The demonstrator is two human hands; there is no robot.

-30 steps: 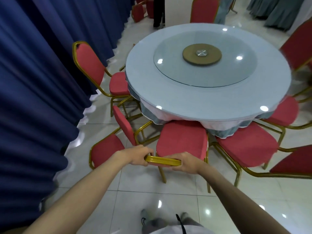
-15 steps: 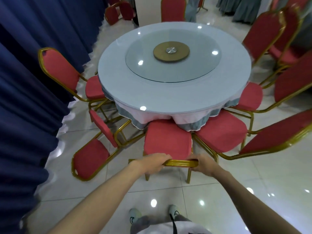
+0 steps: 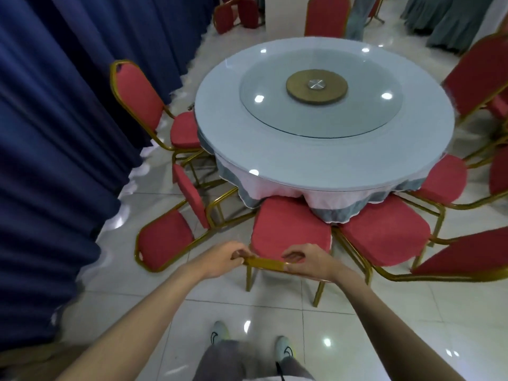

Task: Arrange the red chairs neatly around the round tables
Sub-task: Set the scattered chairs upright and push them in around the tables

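Behind tucked-in red chair (image 3: 288,229), arms outstretched: left hand (image 3: 225,261) and right hand (image 3: 310,264) grasp gold backrest rail (image 3: 265,263).

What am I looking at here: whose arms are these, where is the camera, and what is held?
There is no machine: a person wears one camera on the head, looking down at their own arms. The left hand and right hand both grip the gold top rail of a red chair facing the round table. On the table sits a glass turntable with a wooden disc at its centre. To the left, a second chair lies tipped on its back near a blue curtain.
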